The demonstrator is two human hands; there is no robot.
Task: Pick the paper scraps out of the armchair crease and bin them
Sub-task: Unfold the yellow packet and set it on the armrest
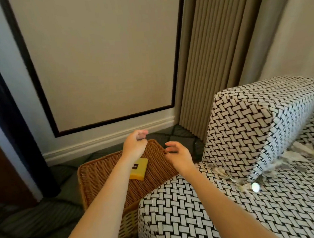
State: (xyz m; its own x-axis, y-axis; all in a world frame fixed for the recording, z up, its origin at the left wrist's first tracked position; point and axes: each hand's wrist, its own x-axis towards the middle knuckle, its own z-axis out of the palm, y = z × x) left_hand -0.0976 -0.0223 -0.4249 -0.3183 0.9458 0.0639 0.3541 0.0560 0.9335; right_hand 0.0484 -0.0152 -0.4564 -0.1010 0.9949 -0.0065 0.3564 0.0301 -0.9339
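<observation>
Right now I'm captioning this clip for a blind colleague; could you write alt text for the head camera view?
A person's left hand, fingers curled, and right hand, fingers relaxed, hover over a wicker basket holding a flat yellow item. Beside it, shredded paper scraps lie in the crease of a black-and-white woven-pattern armchair.

Two bare forearms, entering from 7 and 5 o'clock, lead to the person's left hand (135,145) and right hand (178,155), uncovered along their whole visible length.
</observation>
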